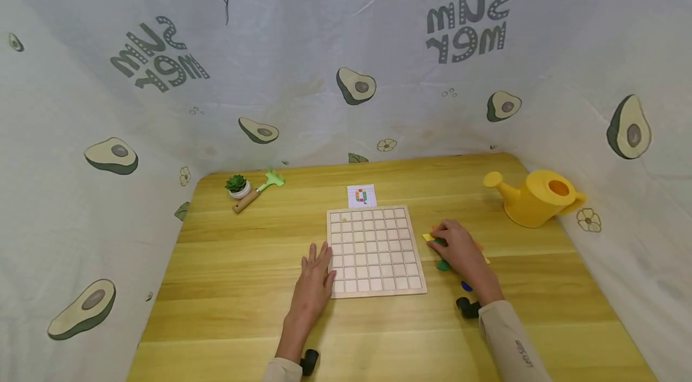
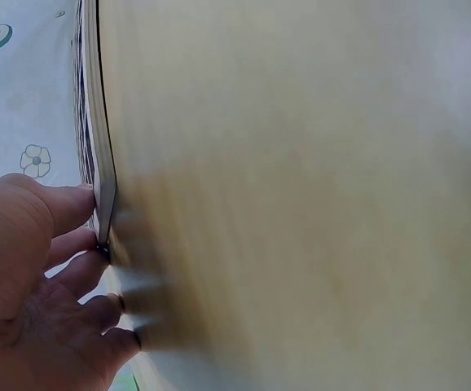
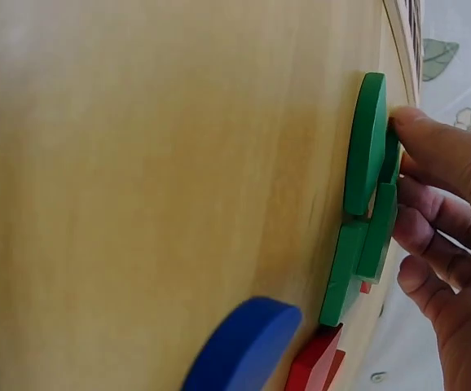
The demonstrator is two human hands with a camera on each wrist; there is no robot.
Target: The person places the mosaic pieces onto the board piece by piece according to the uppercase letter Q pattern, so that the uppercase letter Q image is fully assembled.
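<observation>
A pale wooden grid board (image 1: 376,253) lies on the table. My left hand (image 1: 312,286) rests at its left edge with fingers extended; in the left wrist view the thumb touches the board's side. To the right of the board, my right hand (image 1: 459,250) pinches a small flat yellow piece (image 1: 429,237) between thumb and fingertips. Around that hand lie loose coloured pieces, partly hidden by it. The right wrist view shows a curved green piece (image 3: 366,147), more green blocks (image 3: 345,273), a red block (image 3: 313,362) and a rounded blue piece (image 3: 248,342).
Behind the board lies a pattern card (image 1: 354,197). A yellow watering can (image 1: 532,199) stands at the back right. At the back left are a potted succulent (image 1: 238,187) and a small green rake (image 1: 258,190). Printed cloth (image 1: 303,148) encloses the table.
</observation>
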